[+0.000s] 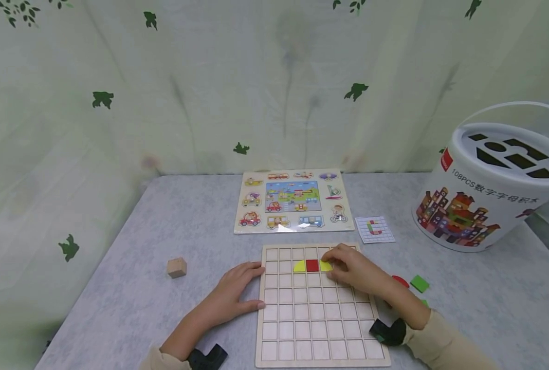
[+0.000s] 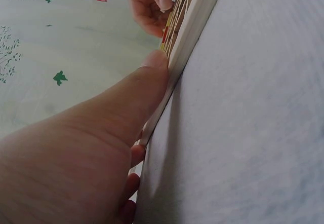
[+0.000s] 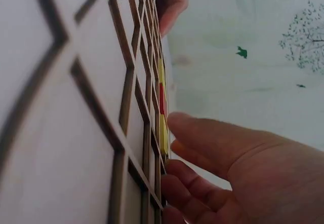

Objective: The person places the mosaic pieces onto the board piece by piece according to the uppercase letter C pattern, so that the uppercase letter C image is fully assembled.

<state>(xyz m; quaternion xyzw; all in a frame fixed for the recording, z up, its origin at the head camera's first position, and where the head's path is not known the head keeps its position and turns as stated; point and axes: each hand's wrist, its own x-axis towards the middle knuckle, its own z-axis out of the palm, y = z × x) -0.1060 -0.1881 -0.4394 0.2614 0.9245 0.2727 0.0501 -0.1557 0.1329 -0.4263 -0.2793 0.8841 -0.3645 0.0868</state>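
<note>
A wooden grid board (image 1: 302, 313) lies flat on the table. In one upper row sit a yellow quarter-circle piece (image 1: 299, 266), a red square (image 1: 312, 265) and another yellow quarter-circle piece (image 1: 325, 266). My right hand (image 1: 355, 270) pinches that right-hand yellow piece at its cell, thumb and forefinger at its edges; the right wrist view shows the thumb tip close against the yellow piece (image 3: 163, 135). Along the board's left edge rests my left hand (image 1: 230, 295), thumb and fingers spread apart and touching the rim. Its thumb (image 2: 147, 77) lies on the frame in the left wrist view.
Right of the board lie a red piece (image 1: 400, 281) and a green square (image 1: 420, 283), partly beside my forearm. Behind are a pattern card (image 1: 374, 229) and a vehicle puzzle (image 1: 294, 201). A white bucket (image 1: 478, 190) stands far right, a wooden cube (image 1: 177, 267) at left.
</note>
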